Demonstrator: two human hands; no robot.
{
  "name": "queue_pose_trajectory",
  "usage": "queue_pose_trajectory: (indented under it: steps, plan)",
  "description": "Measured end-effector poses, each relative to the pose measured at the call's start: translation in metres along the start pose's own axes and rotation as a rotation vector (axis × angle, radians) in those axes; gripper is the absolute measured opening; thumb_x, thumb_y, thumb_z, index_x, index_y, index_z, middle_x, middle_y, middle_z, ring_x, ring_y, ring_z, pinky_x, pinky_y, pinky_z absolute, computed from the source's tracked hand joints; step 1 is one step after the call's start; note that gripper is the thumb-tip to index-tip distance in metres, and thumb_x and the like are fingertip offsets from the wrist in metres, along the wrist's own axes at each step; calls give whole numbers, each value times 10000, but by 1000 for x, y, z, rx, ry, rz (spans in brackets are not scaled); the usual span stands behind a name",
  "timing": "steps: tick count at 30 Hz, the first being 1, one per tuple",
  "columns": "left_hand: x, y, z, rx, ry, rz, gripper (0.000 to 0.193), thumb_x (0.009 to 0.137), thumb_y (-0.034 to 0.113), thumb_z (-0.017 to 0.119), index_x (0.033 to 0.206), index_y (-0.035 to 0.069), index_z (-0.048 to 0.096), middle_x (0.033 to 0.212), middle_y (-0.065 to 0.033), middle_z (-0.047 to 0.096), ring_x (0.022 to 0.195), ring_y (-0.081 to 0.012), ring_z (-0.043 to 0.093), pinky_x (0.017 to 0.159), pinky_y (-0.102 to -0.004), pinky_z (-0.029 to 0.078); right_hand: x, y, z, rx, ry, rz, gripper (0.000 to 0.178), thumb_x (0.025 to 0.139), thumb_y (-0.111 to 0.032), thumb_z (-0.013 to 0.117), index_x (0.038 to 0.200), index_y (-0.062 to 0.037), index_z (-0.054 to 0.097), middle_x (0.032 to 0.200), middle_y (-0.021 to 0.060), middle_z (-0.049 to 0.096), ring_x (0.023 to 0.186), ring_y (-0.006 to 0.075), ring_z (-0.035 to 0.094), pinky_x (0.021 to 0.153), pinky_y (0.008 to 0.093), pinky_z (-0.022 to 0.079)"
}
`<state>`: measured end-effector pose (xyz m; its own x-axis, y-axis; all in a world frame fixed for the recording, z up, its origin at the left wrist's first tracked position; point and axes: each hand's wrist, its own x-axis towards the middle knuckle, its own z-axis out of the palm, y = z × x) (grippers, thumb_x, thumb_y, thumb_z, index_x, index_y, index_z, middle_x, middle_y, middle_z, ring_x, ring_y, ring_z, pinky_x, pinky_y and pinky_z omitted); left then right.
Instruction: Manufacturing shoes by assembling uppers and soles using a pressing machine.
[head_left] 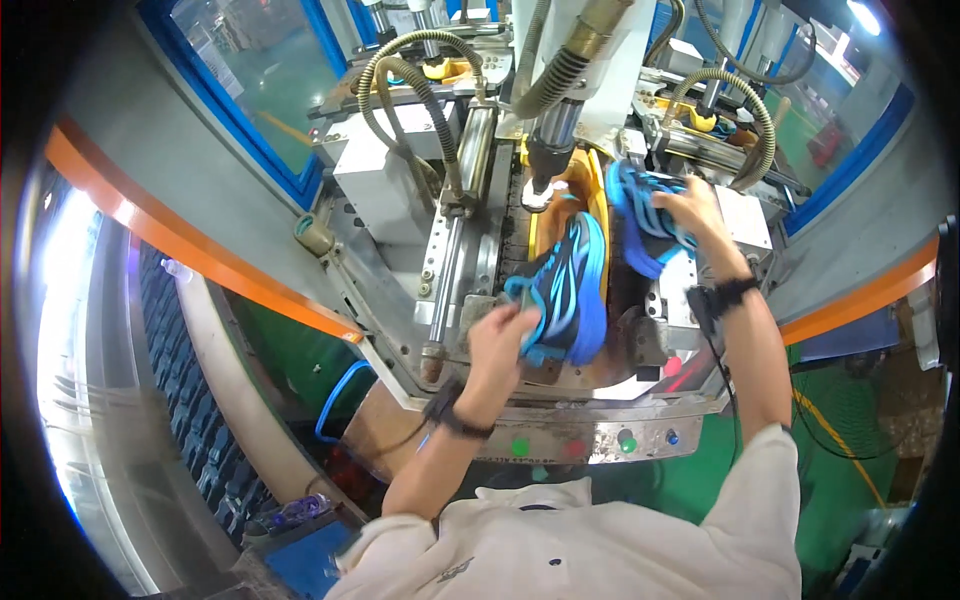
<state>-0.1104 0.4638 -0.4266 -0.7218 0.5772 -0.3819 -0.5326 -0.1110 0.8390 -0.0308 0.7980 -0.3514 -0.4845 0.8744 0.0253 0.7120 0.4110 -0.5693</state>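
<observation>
A black and blue sports shoe (572, 290) lies at the front of the machine's yellow-edged mould bed (603, 195). My left hand (497, 345) pinches it at its near left edge, fingers closed. Further right, a second blue and black shoe (640, 220) is tilted beside the mould, in the grip of my right hand (692, 212). My right thumb and fingers close over its upper. Above the mould hangs a dark metal press rod (550, 150) with a pale tip close to the first shoe.
Metal cylinders (447, 290) and ribbed hoses (430, 95) flank the mould. Along the machine's front edge runs a panel with coloured buttons (627, 440). Orange-edged guards (215, 265) curve in from both sides. At far left stands a rack of dark soles (190, 400).
</observation>
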Motion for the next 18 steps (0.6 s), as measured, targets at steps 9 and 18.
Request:
queue_pose_trajectory:
  steps: [9,18]
  plan:
    - [-226,37,-129,86,394,196,401,785,20,655,1163,-97,590,1050,-119,674,944,-169,640,856,-273,487,7,-46,211,-153,72,-237,480,764,-215,700,1086,22,434,936,273,675,860,387,700,759,457,569]
    - [-343,-62,-145,-33,1095,258,288,835,121,687,1060,-55,649,939,-53,648,834,-116,577,759,-246,440,-111,-46,180,272,153,-883,336,819,-41,630,1151,0,603,1165,178,633,1016,313,652,893,414,506]
